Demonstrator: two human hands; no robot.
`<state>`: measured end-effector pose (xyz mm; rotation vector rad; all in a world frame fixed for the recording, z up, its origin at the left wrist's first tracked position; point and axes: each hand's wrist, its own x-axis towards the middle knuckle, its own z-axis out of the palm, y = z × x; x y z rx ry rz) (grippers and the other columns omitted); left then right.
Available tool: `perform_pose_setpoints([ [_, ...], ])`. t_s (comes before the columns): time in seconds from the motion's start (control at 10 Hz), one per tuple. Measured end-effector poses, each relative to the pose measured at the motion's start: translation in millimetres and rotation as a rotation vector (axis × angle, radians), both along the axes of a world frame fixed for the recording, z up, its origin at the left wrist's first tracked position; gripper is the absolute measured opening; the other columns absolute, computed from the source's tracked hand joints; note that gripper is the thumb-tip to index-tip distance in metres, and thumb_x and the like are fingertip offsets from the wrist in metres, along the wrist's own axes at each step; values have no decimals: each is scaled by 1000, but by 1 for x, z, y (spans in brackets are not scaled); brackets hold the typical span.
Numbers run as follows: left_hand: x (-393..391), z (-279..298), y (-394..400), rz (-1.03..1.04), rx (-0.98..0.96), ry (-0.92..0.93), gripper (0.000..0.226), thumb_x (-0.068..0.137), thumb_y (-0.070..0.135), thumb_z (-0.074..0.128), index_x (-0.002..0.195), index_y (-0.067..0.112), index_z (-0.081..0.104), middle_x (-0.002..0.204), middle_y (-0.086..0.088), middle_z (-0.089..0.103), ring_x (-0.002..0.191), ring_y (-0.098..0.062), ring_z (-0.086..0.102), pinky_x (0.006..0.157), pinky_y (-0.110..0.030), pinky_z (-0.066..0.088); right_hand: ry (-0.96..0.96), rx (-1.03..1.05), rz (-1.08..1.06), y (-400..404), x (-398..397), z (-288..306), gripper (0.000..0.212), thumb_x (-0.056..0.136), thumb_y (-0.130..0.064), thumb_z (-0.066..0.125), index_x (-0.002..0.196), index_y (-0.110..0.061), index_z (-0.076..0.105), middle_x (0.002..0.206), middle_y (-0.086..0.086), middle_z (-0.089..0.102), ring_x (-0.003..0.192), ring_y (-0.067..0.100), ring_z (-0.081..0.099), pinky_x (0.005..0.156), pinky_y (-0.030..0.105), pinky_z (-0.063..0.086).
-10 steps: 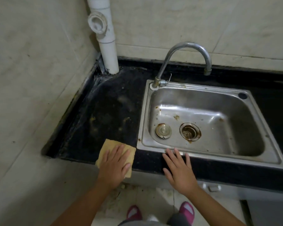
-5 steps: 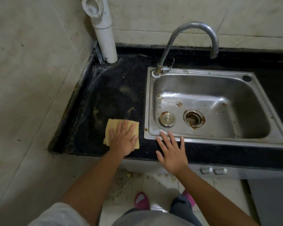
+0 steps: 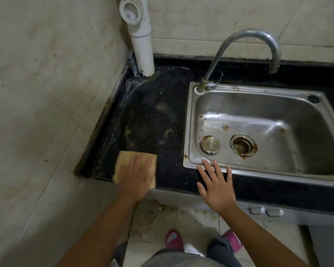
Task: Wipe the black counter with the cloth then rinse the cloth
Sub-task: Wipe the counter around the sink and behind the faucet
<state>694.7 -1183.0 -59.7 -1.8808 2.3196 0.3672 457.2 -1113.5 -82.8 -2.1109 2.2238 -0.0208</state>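
My left hand [image 3: 134, 175] lies flat, palm down, fingers spread on the yellow folded square cloth [image 3: 123, 160], pressing it onto the front edge of the black speckled stone counter [image 3: 152, 128]. It grips nothing; it only pins the cloth, which shows past my fingers at its far and left edges and blurs a little. The cloth is directly under this hand, so the left is the working hand. My right hand [image 3: 216, 185] is well apart from the cloth, open and flat with fingers splayed, its palm on the counter's front strip and its fingertips [image 3: 205, 163] touching the near rim of the stainless steel sink [image 3: 189, 120]. It holds nothing and seems to brace me.

The cloth is nearly square, its edges roughly in line with the counter's front edge, so no long axis matters much. What matters, I judge, is that the dirty stretch lies straight beyond the cloth: pale smears and yellowish crumbs between the wall and the sink's left rim, running toward the corner. The next stroke should push away from me, staying left of the sink.

Farther on, the white plastic drain pipe [image 3: 143, 47] stands in the back corner. The curved chrome tap [image 3: 245, 37] arches over the basin to the right; rinsing comes later there.
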Motion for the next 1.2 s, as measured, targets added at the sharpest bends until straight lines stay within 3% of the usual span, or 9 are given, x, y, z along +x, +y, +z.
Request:
perform_pose_setpoints([
  [0.1,46,1,-22,178,177,-80,53,99,38,12,146,23,-8,155,-4,-13,142,-20,-10,113,-41,-5,-1,-17,10,0,0,-1,55,96,-47,1,129,-23,39,134,4,55,128,26,30,104,51,14],
  [0.3,33,8,-25,179,129,-46,51,99,38,13,147,26,-1,156,-3,-9,142,-18,-8,113,-42,-4,-3,-29,6,-1,0,-3,56,95,-47,0,129,-24,38,135,4,53,129,26,30,103,52,16],
  [0.4,-3,6,-24,35,117,-37,63,89,52,2,147,28,2,156,-2,-8,142,-18,-7,113,-42,-1,-3,-30,5,-1,0,-3,56,95,-47,0,129,-24,38,135,4,53,129,26,30,102,52,16],
  [0.5,-44,6,-16,-100,82,-31,53,98,42,18,147,31,1,156,0,-11,142,-18,-11,113,-42,-6,14,-24,9,-1,0,-3,56,95,-47,0,129,-24,38,136,4,53,129,26,30,103,52,15],
  [0.7,-42,7,-22,-258,75,-46,52,96,48,12,145,37,0,155,5,-11,142,-13,-12,112,-36,-9,7,-9,20,1,-1,-2,55,96,-48,2,131,-24,38,141,1,44,131,24,28,109,45,1],
  [0.8,-14,9,-49,-133,96,-29,53,96,47,12,146,34,0,156,2,-8,142,-15,-8,113,-36,-5,18,-24,25,1,0,-3,54,97,-48,2,130,-25,38,141,-1,35,133,24,26,109,44,2],
  [0.9,17,10,-76,3,141,-52,54,99,42,16,146,30,-8,155,1,-12,142,-16,-10,113,-36,-6,33,-64,35,-1,-1,-6,54,96,-48,3,130,-25,38,143,-1,35,144,21,2,108,44,3],
  [1.1,14,7,-90,84,117,-18,53,99,38,18,147,28,-4,155,0,-11,142,-18,-9,114,-39,-3,68,-137,56,-2,-3,-16,53,96,-48,3,133,-26,34,155,-10,-14,144,15,-13,110,46,2],
  [1.2,-17,8,-81,-35,63,-7,52,99,39,20,147,31,2,156,1,-7,142,-18,-7,113,-41,0,88,-146,59,-3,-2,-16,54,96,-48,2,133,-26,35,155,-10,-15,144,15,-13,110,47,2],
])
